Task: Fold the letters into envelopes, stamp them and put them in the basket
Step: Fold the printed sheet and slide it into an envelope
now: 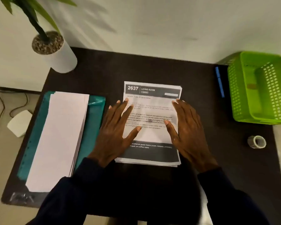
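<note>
A stack of printed letters [152,95] lies in the middle of the dark table [152,69]. My left hand [115,132] rests flat on the stack's left side, fingers spread. My right hand [186,132] lies flat on its right side, fingers apart. Neither hand grips anything. A pile of long white envelopes [60,140] sits on a teal folder [94,120] at the left. The green plastic basket [243,88] stands at the right edge. A roll of stamps or tape [256,142] lies right of my right hand.
A blue pen [219,82] lies just left of the basket. A potted plant in a white pot [58,57] stands at the back left corner. Off the table to the left are a white box [19,122] and cables on the floor.
</note>
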